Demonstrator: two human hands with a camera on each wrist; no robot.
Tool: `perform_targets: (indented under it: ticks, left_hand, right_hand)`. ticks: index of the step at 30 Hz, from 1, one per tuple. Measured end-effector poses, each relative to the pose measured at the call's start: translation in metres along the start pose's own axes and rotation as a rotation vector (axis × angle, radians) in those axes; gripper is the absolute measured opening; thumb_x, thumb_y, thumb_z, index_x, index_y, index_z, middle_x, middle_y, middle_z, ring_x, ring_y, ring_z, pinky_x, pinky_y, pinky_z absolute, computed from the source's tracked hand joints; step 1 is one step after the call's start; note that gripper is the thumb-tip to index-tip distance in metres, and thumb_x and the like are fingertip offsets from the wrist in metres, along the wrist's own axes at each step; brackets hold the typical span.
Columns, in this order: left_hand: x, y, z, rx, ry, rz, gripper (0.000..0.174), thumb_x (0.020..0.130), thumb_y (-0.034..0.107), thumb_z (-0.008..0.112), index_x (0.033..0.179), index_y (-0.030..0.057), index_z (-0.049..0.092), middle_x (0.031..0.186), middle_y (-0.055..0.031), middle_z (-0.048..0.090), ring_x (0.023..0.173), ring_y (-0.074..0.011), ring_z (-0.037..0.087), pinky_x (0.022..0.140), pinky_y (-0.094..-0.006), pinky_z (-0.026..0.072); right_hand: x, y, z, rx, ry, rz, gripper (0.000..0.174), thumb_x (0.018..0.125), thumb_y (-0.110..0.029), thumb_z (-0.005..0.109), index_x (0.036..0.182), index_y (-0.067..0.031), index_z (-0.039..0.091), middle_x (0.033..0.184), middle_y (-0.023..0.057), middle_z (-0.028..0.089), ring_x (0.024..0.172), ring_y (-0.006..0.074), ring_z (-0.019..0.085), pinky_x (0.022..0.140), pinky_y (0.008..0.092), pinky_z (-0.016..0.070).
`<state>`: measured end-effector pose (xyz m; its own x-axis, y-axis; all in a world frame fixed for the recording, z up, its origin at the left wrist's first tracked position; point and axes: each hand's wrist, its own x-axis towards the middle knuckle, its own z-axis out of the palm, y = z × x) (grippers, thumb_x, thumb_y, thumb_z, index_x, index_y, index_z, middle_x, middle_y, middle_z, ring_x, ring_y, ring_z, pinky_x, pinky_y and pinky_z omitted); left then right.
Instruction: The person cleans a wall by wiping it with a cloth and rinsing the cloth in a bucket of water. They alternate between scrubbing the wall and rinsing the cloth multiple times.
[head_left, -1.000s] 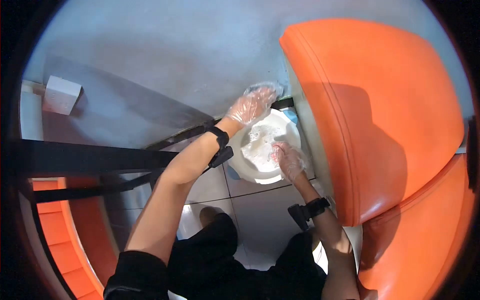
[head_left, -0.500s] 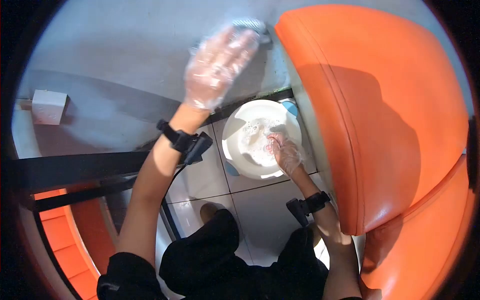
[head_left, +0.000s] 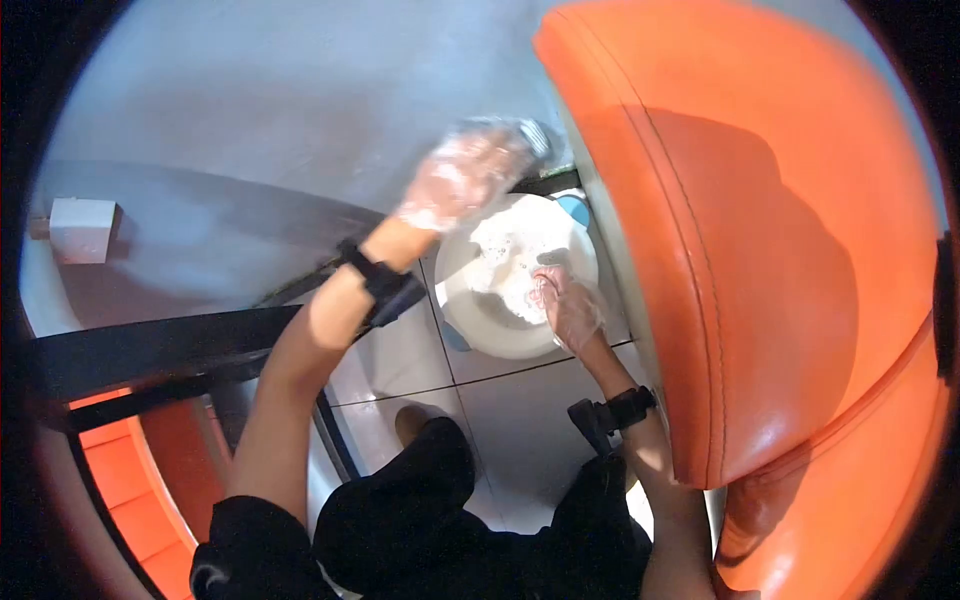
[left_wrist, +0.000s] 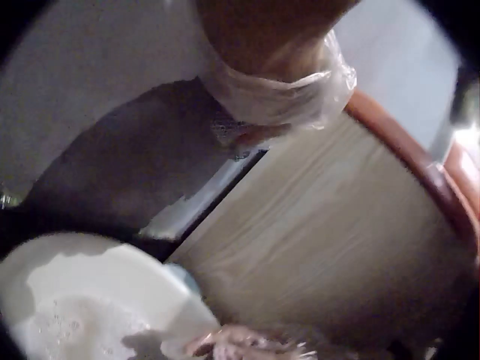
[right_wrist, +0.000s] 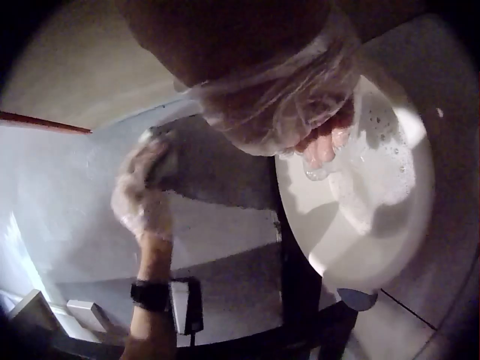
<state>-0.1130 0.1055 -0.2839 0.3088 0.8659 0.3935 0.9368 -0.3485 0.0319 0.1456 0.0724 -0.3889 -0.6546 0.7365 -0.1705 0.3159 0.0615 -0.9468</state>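
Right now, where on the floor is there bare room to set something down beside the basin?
Bare tiles lie between the basin and the person's knees, and left of the basin toward the black frame. It is crowded between basin and orange seat, where the right hand reaches in.

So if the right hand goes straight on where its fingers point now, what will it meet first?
Probably the foamy water in the white basin; the right hand points down into it from the rim side, though depth is unclear.
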Motion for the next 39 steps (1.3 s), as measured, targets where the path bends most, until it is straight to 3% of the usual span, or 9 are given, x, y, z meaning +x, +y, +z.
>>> perform_targets:
  ticks: [3,5,6,8,10,21,26,30,39]
  left_hand:
    - [0.015,0.015,-0.117,0.580,0.148,0.193,0.050,0.090,0.010,0.057,0.138,0.0079,0.042,0.129,-0.0102,0.060,0.120,-0.0221,0.056,0.093,-0.0344,0.0508]
    - [0.023,0.020,-0.139,0.073,0.151,-0.045,0.043,0.093,0.011,0.054,0.132,-0.0019,0.041,0.130,-0.0199,0.057,0.124,-0.0286,0.052,0.100,-0.0379,0.0472]
    - [0.037,0.022,-0.120,0.105,0.553,0.024,0.041,0.076,0.014,0.058,0.115,0.0199,0.068,0.122,0.0047,0.065,0.102,-0.0195,0.061,0.085,-0.0299,0.0511]
    - [0.029,0.024,-0.104,0.065,0.251,0.011,0.039,0.099,0.024,0.041,0.130,-0.0005,0.045,0.133,-0.0175,0.055,0.123,-0.0304,0.053,0.102,-0.0387,0.0450]
    - [0.041,0.037,-0.080,0.535,0.222,0.014,0.046,0.077,0.016,0.057,0.121,0.0234,0.063,0.129,0.0048,0.059,0.108,-0.0183,0.058,0.083,-0.0328,0.0507]
    - [0.010,0.053,0.022,-0.043,-0.101,-0.101,0.025,0.077,0.004,0.060,0.101,0.0053,0.063,0.099,-0.0122,0.065,0.091,-0.0300,0.063,0.083,-0.0391,0.0510]
    - [-0.021,0.084,-0.044,-0.669,-0.047,-0.928,0.042,0.079,0.004,0.067,0.118,0.0137,0.057,0.116,-0.0074,0.063,0.106,-0.0214,0.060,0.091,-0.0318,0.0472]
    - [-0.054,0.096,-0.039,-1.313,0.262,-1.133,0.038,0.084,0.005,0.067,0.118,0.0054,0.050,0.111,-0.0040,0.057,0.102,-0.0129,0.053,0.091,-0.0273,0.0418]
    - [-0.062,0.129,-0.064,-1.320,-0.018,-1.260,0.059,0.085,0.003,0.057,0.142,0.0042,0.040,0.141,-0.0075,0.045,0.126,-0.0206,0.043,0.109,-0.0313,0.0309]
  right_hand:
    - [0.007,-0.002,0.001,0.215,-0.030,0.112,0.019,0.099,-0.011,0.046,0.113,-0.0039,0.056,0.091,0.0101,0.066,0.083,0.0155,0.066,0.072,0.0289,0.0505]
    - [0.009,-0.001,0.002,0.181,-0.050,0.152,0.019,0.099,-0.011,0.046,0.114,-0.0041,0.057,0.090,0.0103,0.066,0.082,0.0156,0.066,0.072,0.0286,0.0508]
    - [0.010,0.006,0.004,0.182,-0.026,0.097,0.020,0.099,-0.011,0.046,0.113,-0.0039,0.057,0.090,0.0105,0.067,0.082,0.0160,0.067,0.072,0.0286,0.0508]
    - [0.011,0.006,0.003,0.176,-0.008,0.045,0.020,0.099,-0.011,0.045,0.113,-0.0036,0.057,0.089,0.0108,0.067,0.081,0.0164,0.067,0.072,0.0287,0.0508]
    - [0.011,-0.002,-0.001,0.041,-0.017,0.043,0.020,0.099,-0.012,0.045,0.112,-0.0039,0.059,0.086,0.0115,0.067,0.081,0.0166,0.067,0.071,0.0291,0.0510]
    - [0.009,-0.049,-0.009,0.056,0.140,0.092,0.026,0.098,-0.012,0.049,0.122,-0.0035,0.053,0.104,0.0128,0.063,0.095,0.0158,0.063,0.074,0.0295,0.0499]
    - [0.024,-0.088,0.004,-0.035,0.349,-0.399,0.067,0.092,-0.011,0.060,0.148,-0.0083,0.023,0.147,0.0157,0.029,0.130,0.0270,0.040,0.106,0.0345,0.0386]
    - [0.027,-0.105,0.028,0.192,0.223,-0.315,0.072,0.090,-0.016,0.063,0.148,-0.0047,0.023,0.142,0.0193,0.038,0.130,0.0279,0.038,0.108,0.0374,0.0308]
    - [0.024,-0.097,0.043,0.348,0.273,-0.030,0.052,0.093,-0.016,0.057,0.140,-0.0071,0.036,0.102,0.0216,0.065,0.093,0.0328,0.065,0.082,0.0396,0.0490]
